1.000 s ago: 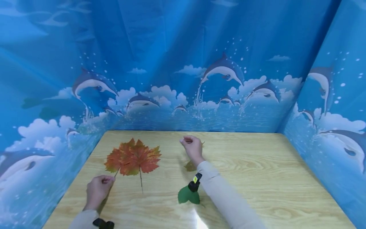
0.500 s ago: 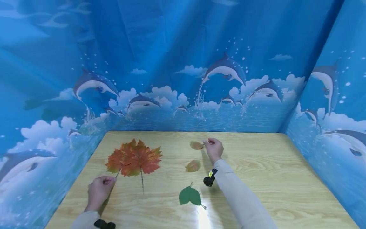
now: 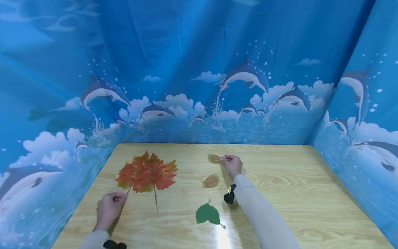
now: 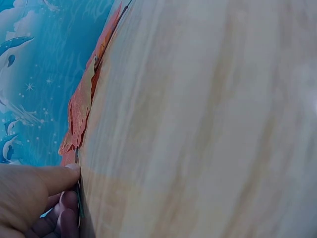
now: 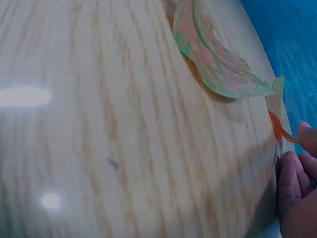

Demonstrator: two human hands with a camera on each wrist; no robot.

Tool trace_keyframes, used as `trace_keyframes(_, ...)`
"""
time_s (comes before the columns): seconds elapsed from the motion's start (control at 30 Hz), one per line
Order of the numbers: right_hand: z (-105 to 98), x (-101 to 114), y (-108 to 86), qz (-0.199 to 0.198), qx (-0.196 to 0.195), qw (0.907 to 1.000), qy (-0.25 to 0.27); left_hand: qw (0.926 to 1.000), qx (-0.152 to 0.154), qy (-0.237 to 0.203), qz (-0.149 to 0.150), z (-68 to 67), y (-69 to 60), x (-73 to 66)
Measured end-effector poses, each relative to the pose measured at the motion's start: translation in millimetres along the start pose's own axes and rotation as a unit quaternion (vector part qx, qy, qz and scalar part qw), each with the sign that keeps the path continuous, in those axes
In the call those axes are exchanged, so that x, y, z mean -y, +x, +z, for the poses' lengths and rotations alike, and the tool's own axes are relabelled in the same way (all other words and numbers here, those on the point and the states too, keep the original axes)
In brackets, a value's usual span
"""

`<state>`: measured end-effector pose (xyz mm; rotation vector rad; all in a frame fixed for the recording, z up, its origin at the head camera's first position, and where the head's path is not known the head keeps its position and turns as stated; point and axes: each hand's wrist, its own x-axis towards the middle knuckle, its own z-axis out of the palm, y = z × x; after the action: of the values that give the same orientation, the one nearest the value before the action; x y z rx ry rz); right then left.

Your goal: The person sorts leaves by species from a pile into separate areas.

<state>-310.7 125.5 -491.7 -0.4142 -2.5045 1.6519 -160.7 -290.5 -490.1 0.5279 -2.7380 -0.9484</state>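
Note:
Two overlapping red-orange maple leaves lie on the left part of the table, their stems pointing toward me. My left hand pinches the left leaf's stem between thumb and fingers; the left wrist view shows the leaf edge-on beyond the thumb. At the far middle, my right hand pinches the stem of a small yellow-orange leaf lying left of the fingertips. A second small yellowish leaf lies just nearer. In the right wrist view, a green-edged pinkish leaf sits beside the held one.
Nearer to me, two green leaves overlap on the wood-grain table, with bright glare in front of them. A blue dolphin-print curtain stands along the back and both sides.
My right hand has moved right, uncovering both small yellowish leaves, then lowered slightly onto the far one's stem. My left hand keeps its place on the maple stem.

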Motion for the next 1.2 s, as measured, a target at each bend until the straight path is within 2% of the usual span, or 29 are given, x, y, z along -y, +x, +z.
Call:
trace_keyframes(0.23, 4.3, -1.1, 4.6, 0.016, 0.020, 0.9996, -0.010, 1.0000, 0.003, 0.003, -0.007, -0.3, -0.8, 1.4)
trace_keyframes(0.4, 8.6, -0.1, 6.0, 0.006, 0.006, 0.9994, -0.034, 1.0000, 0.001, 0.004, -0.004, 0.0, 1.3, 2.5)
trace_keyframes(0.57, 13.7, 2.1, 7.8, 0.016, 0.001, 0.9989, -0.044, 0.9999, 0.000, 0.005, -0.011, -0.3, 0.8, 2.3)
trace_keyframes(0.7, 13.2, 5.3, 7.4, 0.019, -0.016, 0.9980, -0.057, 1.0000, -0.001, 0.003, 0.002, 0.2, 0.1, 2.4)
trace_keyframes(0.9, 12.3, 5.5, 6.0, 0.019, -0.032, 0.9971, -0.067, 1.0000, 0.000, 0.003, 0.006, -1.1, -0.1, -0.3)
trace_keyframes(1.07, 12.6, 3.7, 6.5, 0.022, -0.030, 0.9973, -0.064, 0.9999, -0.004, 0.002, 0.009, -1.1, -0.2, -0.5)
trace_keyframes(1.2, 13.3, 2.3, 7.3, 0.026, -0.024, 0.9977, -0.059, 0.9999, 0.014, 0.005, -0.004, -1.0, 2.4, 1.3)
